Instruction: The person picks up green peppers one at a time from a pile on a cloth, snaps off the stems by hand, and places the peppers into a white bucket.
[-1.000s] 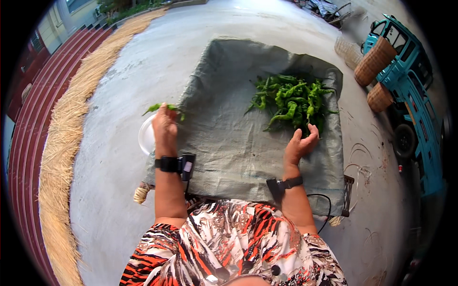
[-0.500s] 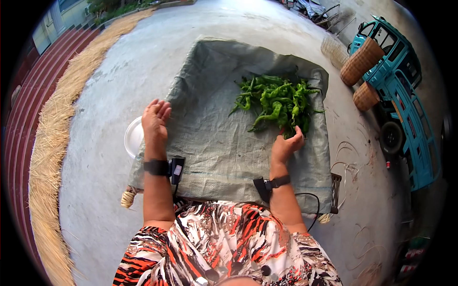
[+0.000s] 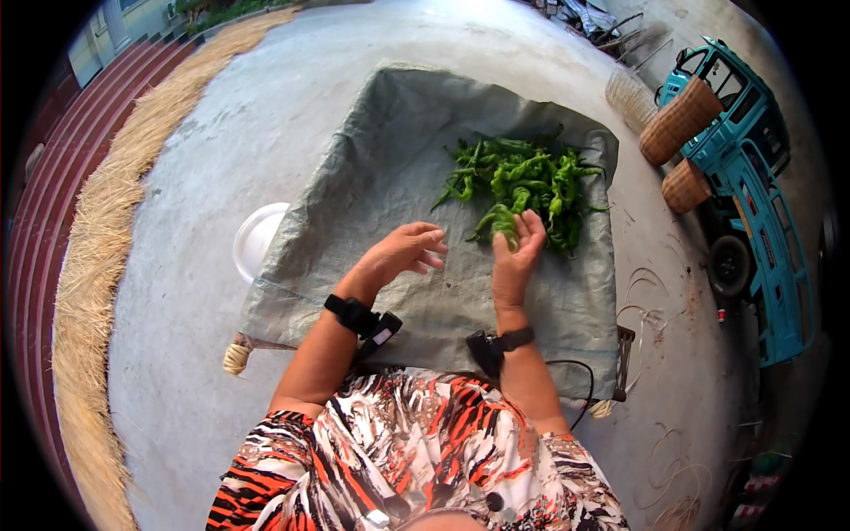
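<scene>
A heap of long, curled green peppers (image 3: 544,181) lies on a grey-green woven sheet (image 3: 390,168), toward its right side. At the near edge of the heap, my right hand (image 3: 518,248) is closed round a green pepper (image 3: 501,221), slightly blurred by motion. My left hand (image 3: 405,252) hovers over the middle of the sheet, left of the peppers. Its fingers are apart and point right, with nothing in them. Each wrist wears a black strap with a small device.
A round white dish (image 3: 257,239) is partly hidden beyond the sheet's left edge. Straw (image 3: 93,274) lines the red steps (image 3: 62,195) at left. At right stand wicker baskets (image 3: 680,122) beside a teal vehicle (image 3: 766,230). Thin strips lie on the concrete nearby.
My left hand has swung right from beside the white dish to over the sheet. My right hand has shifted slightly left and up, and now grips a pepper from the heap.
</scene>
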Demonstrator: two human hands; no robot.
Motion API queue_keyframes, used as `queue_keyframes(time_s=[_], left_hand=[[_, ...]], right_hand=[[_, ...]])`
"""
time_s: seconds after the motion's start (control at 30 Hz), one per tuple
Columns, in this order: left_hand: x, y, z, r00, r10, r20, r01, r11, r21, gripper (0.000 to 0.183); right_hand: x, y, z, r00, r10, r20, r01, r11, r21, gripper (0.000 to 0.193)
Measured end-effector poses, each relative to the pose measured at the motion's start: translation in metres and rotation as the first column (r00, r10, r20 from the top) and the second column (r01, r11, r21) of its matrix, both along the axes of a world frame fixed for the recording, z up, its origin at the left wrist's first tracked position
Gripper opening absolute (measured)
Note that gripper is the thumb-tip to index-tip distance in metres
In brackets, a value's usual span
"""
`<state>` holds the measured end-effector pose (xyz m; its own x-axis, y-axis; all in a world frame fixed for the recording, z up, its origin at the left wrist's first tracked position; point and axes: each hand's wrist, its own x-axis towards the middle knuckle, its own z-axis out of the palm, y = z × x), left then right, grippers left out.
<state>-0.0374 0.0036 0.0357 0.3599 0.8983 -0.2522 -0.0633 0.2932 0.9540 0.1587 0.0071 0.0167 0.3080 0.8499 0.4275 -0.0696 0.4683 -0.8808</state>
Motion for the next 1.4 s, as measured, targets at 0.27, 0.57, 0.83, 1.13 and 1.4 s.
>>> queue_keyframes(time_s=[0.27,0.57,0.83,1.13,1.4], left_hand=[[0.01,0.002,-0.02,0.981,0.026,0.191,0.004,0.988,-0.156,0.039],[0.007,0.0,-0.028,0.961,0.079,0.266,-0.025,0.979,-0.2,0.033],[0.004,0.004,-0.013,0.887,0.422,0.19,-0.391,0.903,-0.178,0.035],[-0.106,0.02,-0.004,0.118,0.708,0.696,-0.831,0.454,-0.322,0.019],[-0.155,0.01,-0.015,-0.182,0.61,0.771,-0.755,0.415,-0.507,0.024]], right_hand=[[-0.013,-0.005,-0.002,0.86,0.498,0.114,-0.482,0.864,-0.144,0.054],[-0.012,-0.004,-0.008,0.796,0.605,0.018,-0.588,0.78,-0.216,0.011],[-0.005,-0.007,-0.002,0.865,0.502,0.023,-0.487,0.849,-0.207,0.026],[0.015,0.015,-0.038,0.997,-0.075,-0.003,0.071,0.962,-0.264,0.015],[0.021,0.02,-0.055,0.984,-0.009,0.176,0.077,0.922,-0.38,0.023]])
